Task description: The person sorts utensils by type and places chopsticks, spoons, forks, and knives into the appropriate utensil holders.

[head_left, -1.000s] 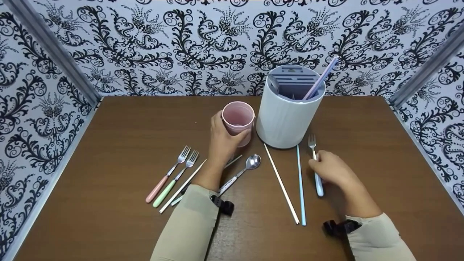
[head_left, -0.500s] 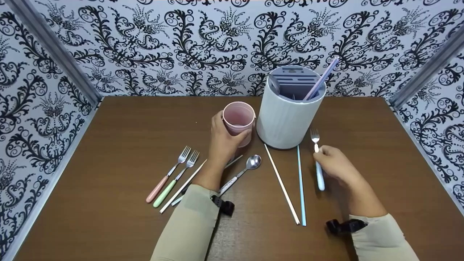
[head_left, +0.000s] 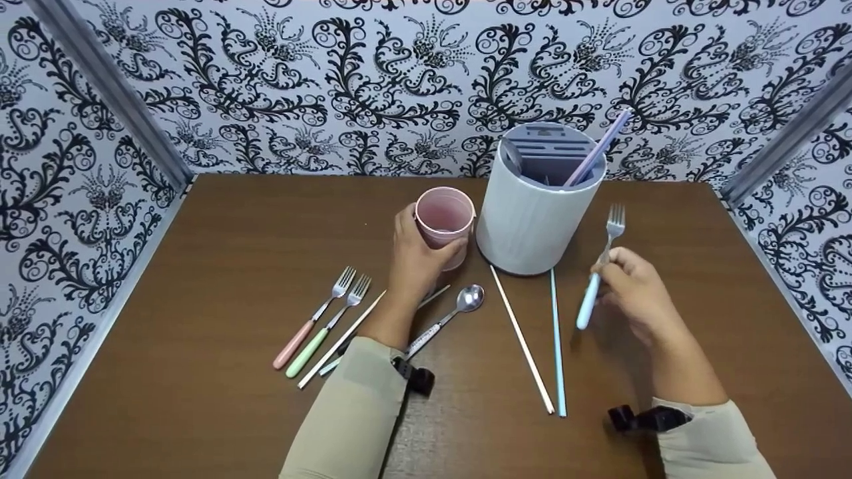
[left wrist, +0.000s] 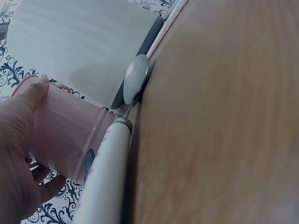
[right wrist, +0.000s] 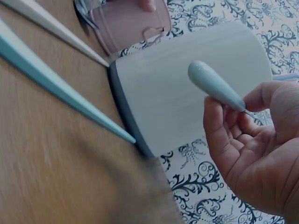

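Note:
My left hand (head_left: 419, 259) is wrapped around a pink cup (head_left: 447, 211) that stands upright on the table, left of a white utensil holder (head_left: 538, 229). Between thumb and fingers, my right hand (head_left: 636, 293) pinches a fork (head_left: 588, 303) with a light blue handle. The fork is raised off the table, tines pointing up and away, to the right of the holder. In the right wrist view its handle (right wrist: 212, 84) points out from the fingertips. A spoon (head_left: 470, 299) with a patterned white handle lies just below the cup, partly behind the left forearm.
A white chopstick (head_left: 522, 339) and a blue chopstick (head_left: 558, 346) lie in front of the holder. Pink (head_left: 293, 344) and green (head_left: 307, 354) handled forks lie on the left beside more chopsticks (head_left: 341, 340). Purplish sticks (head_left: 599, 148) lean in the holder. Patterned walls (head_left: 279, 86) enclose the table.
My right hand has lifted the blue-handled fork off the table and carried it slightly right and away, tilting it. My left hand stays on the cup. The head view has shifted slightly.

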Available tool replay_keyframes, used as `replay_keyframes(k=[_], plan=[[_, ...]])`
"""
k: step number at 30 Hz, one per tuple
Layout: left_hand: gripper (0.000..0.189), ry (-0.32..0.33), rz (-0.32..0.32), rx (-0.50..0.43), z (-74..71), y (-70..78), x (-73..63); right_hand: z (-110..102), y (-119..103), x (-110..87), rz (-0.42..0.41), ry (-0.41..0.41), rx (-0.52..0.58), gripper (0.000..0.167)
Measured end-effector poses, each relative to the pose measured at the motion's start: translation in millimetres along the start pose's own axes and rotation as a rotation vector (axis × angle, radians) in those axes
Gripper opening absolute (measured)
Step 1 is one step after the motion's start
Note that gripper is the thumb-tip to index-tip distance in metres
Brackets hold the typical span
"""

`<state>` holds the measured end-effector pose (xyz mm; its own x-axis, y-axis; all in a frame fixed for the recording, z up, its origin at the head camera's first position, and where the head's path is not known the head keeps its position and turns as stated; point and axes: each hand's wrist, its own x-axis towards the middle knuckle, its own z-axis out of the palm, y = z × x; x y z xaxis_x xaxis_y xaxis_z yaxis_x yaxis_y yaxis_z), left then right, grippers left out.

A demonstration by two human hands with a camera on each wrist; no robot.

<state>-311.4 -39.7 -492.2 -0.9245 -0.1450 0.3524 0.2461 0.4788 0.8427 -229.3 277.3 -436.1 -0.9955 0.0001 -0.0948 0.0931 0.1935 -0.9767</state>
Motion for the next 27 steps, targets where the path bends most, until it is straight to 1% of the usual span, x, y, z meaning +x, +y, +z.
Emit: replay_keyframes(k=[5,8,10,13,19,22,27], plan=[[0.098,-0.008,-0.009,0.01,-0.3,1.5,0.4,9,-13,-6.1,-0.052,0.017,0.155,0.01],[0.098,-0.012,-0.018,0.013,-0.4,1.7,0.9,20,-20,-8.1,-0.096,0.044,0.197,0.01],[0.098,-0.013,-0.024,0.011,-0.6,1.4,1.0,29,-25,-8.4,-0.111,0.064,0.215,0.01],[0.098,-0.01,-0.025,0.01,-1.1,1.1,0.8,45,-33,-7.4,-0.133,0.08,0.215,0.01],[0.096,-0.002,-0.011,0.018,0.0,0.3,1.3,73,-48,-0.7,-0.191,0.065,0.188,0.01],[0.096,-0.001,-0.007,0.019,0.9,0.3,0.9,85,-55,3.3,-0.233,0.064,0.149,0.007],[0.095,0.006,0.012,0.027,1.2,0.5,-0.3,100,-65,9.8,-0.286,0.049,0.134,0.003]])
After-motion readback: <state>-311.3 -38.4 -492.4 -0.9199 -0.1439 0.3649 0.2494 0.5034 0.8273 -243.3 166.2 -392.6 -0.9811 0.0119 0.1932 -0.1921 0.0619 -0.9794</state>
